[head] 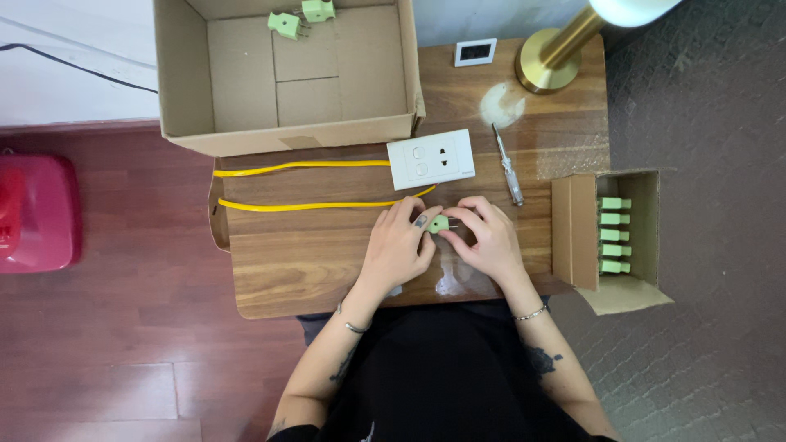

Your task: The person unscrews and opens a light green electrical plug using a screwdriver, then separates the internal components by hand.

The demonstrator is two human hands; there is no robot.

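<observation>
Both of my hands meet over the front of a small wooden table (311, 270). My left hand (399, 245) pinches a small light-green plug (439, 223) between thumb and fingers. My right hand (490, 240) touches the same plug from the right, at its metal prongs. A yellow wire (319, 205) runs in two strands across the table just left of my hands. A white wall socket plate (431, 159) lies right behind my hands.
A large open cardboard box (246, 131) at the back holds two green plugs (299, 18). A small open carton (647, 237) at the right holds several green plugs. A screwdriver (508, 164), a brass lamp base (547, 59) and a small white display (476, 51) are on the table. A red object (37, 213) sits on the floor at the left.
</observation>
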